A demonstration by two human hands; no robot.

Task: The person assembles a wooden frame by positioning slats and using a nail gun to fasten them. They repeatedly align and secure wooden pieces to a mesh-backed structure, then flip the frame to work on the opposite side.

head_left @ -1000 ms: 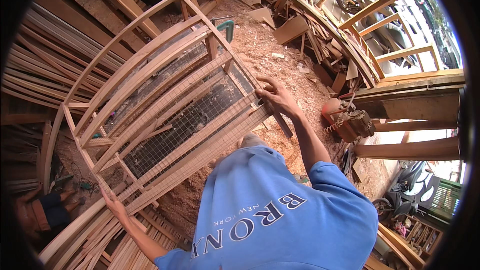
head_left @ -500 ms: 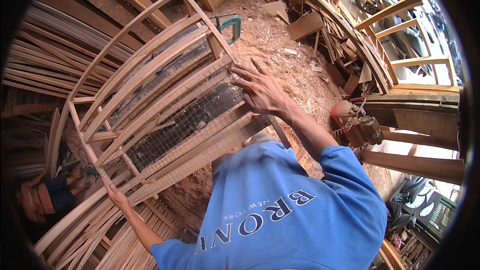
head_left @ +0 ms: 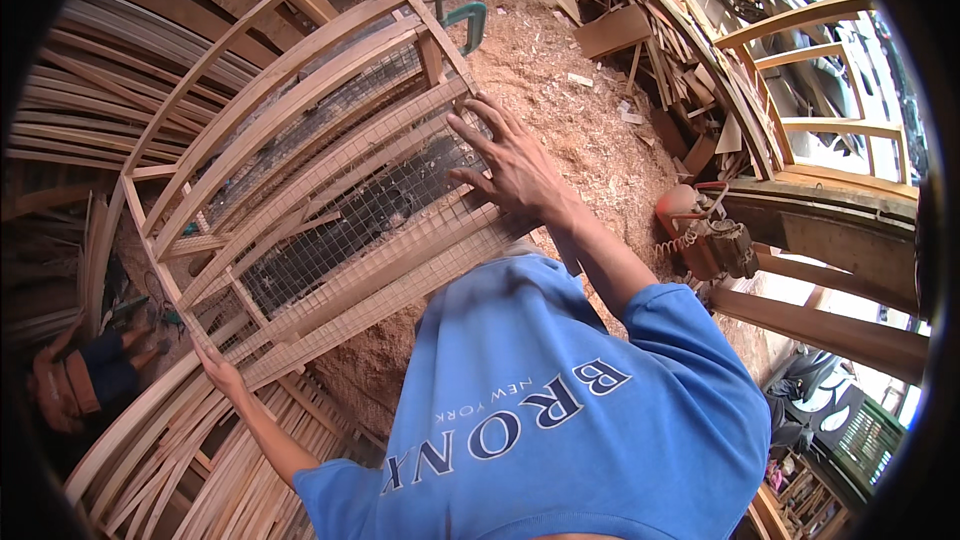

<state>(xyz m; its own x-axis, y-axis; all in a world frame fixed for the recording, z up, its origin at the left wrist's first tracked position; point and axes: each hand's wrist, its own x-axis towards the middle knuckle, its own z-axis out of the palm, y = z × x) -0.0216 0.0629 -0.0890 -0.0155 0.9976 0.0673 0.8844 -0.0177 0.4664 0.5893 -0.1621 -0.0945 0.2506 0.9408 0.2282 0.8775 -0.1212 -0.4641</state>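
the slatted wooden frame (head_left: 345,152) sits ahead and left of my blue shirt (head_left: 580,410), its long slats running from near left to far right. my right hand (head_left: 515,170) is at its right end, fingers spread over the wire mesh (head_left: 340,240). my left hand (head_left: 222,375) touches the near left edge; how its fingers close i can't tell. curled at the edge a second ago, my right fingers now fan out.
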